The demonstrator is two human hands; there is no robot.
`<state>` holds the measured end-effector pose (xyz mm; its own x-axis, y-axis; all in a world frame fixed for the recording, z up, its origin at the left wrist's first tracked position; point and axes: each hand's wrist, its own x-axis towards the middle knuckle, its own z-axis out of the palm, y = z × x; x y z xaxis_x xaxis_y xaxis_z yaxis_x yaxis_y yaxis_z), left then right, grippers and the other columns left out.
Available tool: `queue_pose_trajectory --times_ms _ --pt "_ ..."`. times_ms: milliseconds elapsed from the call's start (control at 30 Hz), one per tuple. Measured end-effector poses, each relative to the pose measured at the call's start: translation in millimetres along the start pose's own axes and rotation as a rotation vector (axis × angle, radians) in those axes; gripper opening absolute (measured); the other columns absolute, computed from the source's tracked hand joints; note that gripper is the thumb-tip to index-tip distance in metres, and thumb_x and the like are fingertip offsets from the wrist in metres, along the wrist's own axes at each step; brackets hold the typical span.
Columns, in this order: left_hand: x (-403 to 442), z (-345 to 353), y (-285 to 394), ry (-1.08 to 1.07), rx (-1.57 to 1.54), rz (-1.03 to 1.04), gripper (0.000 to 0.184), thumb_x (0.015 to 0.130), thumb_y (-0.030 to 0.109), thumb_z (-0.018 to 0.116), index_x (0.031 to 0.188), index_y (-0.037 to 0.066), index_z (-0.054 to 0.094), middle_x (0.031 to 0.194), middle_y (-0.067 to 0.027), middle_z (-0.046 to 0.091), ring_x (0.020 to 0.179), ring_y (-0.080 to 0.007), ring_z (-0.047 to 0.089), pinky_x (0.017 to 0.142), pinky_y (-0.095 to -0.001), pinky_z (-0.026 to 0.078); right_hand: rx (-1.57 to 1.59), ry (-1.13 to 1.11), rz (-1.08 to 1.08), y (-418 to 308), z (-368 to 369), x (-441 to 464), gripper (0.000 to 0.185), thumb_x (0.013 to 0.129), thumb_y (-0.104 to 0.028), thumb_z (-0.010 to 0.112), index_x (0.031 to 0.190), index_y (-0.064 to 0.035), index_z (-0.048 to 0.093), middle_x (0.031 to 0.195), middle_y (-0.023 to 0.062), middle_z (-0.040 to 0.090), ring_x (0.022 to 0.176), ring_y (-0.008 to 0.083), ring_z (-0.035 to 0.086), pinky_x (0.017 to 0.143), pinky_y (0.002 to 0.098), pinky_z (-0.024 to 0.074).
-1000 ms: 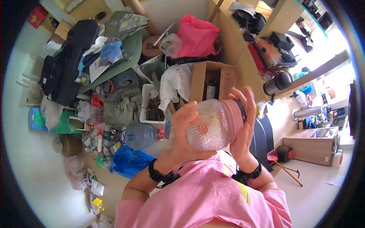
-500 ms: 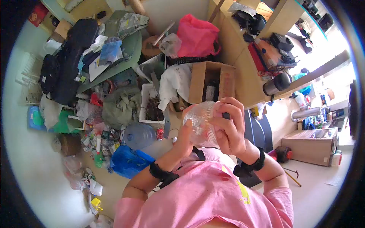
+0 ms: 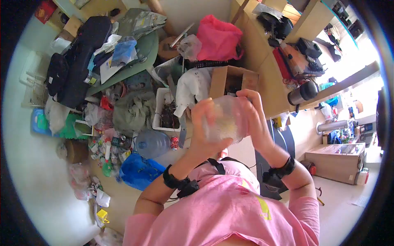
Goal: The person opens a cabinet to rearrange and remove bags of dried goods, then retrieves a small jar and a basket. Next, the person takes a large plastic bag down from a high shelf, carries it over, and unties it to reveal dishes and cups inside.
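Note:
Between my two hands is a clear plastic container (image 3: 225,121) with a rounded body, blurred by motion. My left hand (image 3: 202,129) grips its left side, with the thumb along the lower edge. On the other side, my right hand (image 3: 256,121) wraps round the container, its fingers curled over the top right. The container is held up in front of my chest, above the pink shirt. Its contents, if any, cannot be made out. Behind it stands an open cardboard box (image 3: 219,84), partly hidden by my hands.
A white bin (image 3: 154,119), a large blue water bottle (image 3: 152,144), a red can (image 3: 175,142) and a blue plastic bag (image 3: 141,170) lie on the left. Loose bottles and cans (image 3: 107,151) are heaped beyond. To the right rises a wooden cabinet (image 3: 262,78).
Both hands have lifted the container slightly and turned it. The right fingers, bunched near its upper side before, now spread along its right side. The view has shifted a little.

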<state>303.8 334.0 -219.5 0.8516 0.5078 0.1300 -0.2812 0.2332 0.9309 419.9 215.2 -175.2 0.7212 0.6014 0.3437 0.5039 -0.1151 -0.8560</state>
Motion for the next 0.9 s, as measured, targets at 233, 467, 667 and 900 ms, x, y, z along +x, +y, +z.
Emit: queue_pose_trajectory --times_ms 233,467,667,900 --pt "-2 -10 -25 -0.219 0.224 0.016 0.074 0.078 0.033 0.074 0.137 0.012 0.034 0.131 -0.0089 0.042 0.121 -0.0208 0.044 0.103 -0.0381 0.037 0.722 -0.598 0.908 26 -80 -21 0.086 0.091 -0.06 0.048 0.151 -0.0127 0.008 0.147 0.0175 0.031 0.123 0.028 0.047 0.095 0.0508 0.046" --pt "-4 27 -54 -0.33 -0.221 -0.547 0.059 0.089 0.028 0.062 0.138 0.014 0.033 0.128 -0.0075 0.043 0.117 -0.0185 0.045 0.101 -0.0336 0.038 -0.41 -0.613 0.009 8 -98 -57 0.108 0.062 -0.033 0.086 0.147 -0.0117 0.023 0.153 0.0168 0.018 0.132 0.036 0.038 0.104 0.0417 0.039" --pt "8 72 -53 -0.383 0.076 -0.277 0.066 0.086 0.029 0.068 0.138 0.01 0.032 0.127 -0.0088 0.043 0.115 -0.0176 0.046 0.098 -0.0336 0.04 -0.012 -0.151 0.246 40 -116 -80 0.075 0.086 -0.049 0.056 0.142 -0.0044 0.033 0.138 0.0233 0.045 0.127 0.039 0.045 0.103 0.0413 0.0375" --pt "20 82 -57 -0.425 -0.029 -0.35 0.067 0.085 0.026 0.068 0.139 0.01 0.03 0.126 -0.0082 0.044 0.115 -0.0166 0.046 0.097 -0.0328 0.041 -0.042 -0.042 0.55 43 -112 -82 0.076 0.087 -0.05 0.053 0.146 -0.0084 0.03 0.136 0.0255 0.047 0.126 0.0407 0.046 0.103 0.0404 0.0371"
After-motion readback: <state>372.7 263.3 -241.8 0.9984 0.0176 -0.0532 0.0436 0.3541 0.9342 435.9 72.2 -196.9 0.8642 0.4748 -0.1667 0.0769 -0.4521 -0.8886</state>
